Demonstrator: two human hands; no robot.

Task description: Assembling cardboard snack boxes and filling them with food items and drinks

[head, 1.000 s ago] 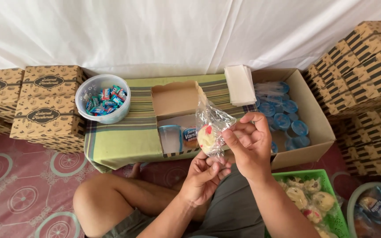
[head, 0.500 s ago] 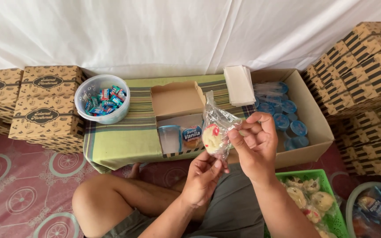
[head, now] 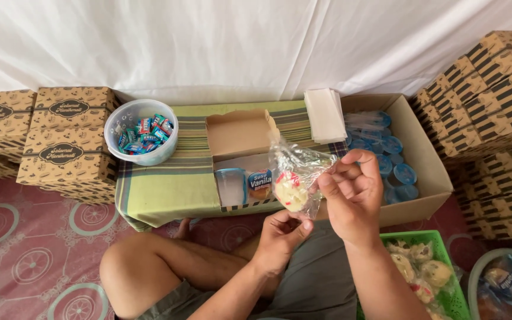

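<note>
Bagged pastry (head: pixel 291 191) pinched by both hands (head: pixel 351 195), above open snack box (head: pixel 238 139), candy bowl (head: pixel 141 140) left

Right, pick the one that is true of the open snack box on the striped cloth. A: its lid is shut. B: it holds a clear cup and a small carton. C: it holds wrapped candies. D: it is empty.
B: the open snack box shows a clear cup and a small carton side by side inside it, lid up; the wrapped candies sit in a separate round tub.

one bowl (head: pixel 141 139), two hands (head: pixel 354 195)
</note>
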